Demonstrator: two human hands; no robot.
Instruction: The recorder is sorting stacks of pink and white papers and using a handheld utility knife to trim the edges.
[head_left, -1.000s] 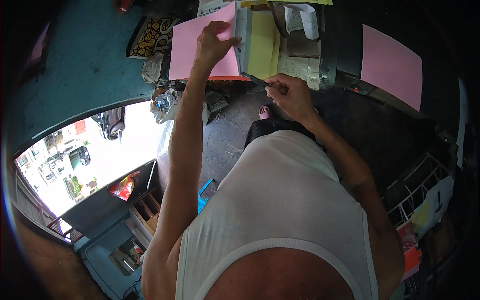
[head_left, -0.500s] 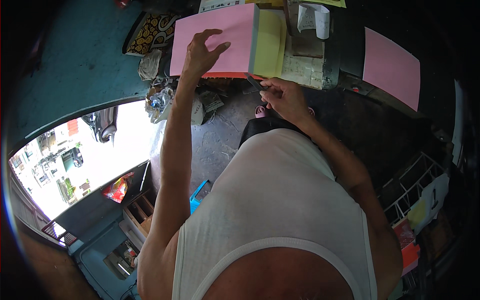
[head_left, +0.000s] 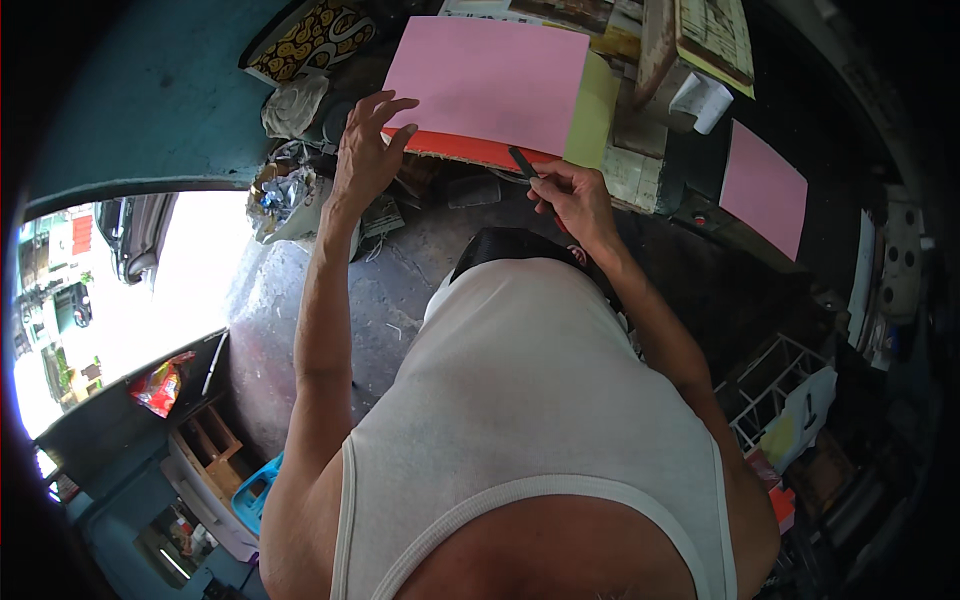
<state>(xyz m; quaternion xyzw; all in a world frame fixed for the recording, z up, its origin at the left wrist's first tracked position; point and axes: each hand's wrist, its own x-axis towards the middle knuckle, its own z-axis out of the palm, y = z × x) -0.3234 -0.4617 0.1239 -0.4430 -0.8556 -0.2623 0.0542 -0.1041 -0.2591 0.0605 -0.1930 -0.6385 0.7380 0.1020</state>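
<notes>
A pink sheet lies on the worktable, with a band of red sheet showing along its near edge and yellow-green paper out to its right. My left hand is at the near left corner of the pink sheet, fingers apart and holding nothing; I cannot tell whether its fingertips touch the paper. Between the fingers of my right hand is a slim, flat dark tool, its kind unclear. The tool's tip points up and left, at the red band's near edge.
Another pink sheet lies at the right. A wooden block and a curled white paper slip stand behind the stack. Left of my arm are a bag of scraps and a patterned black-and-yellow bag. A white wire rack is at lower right.
My left hand has gone from over the middle of the pink sheet to its near left corner. More of the red band shows. My right hand still holds the tool; the view has shifted.
</notes>
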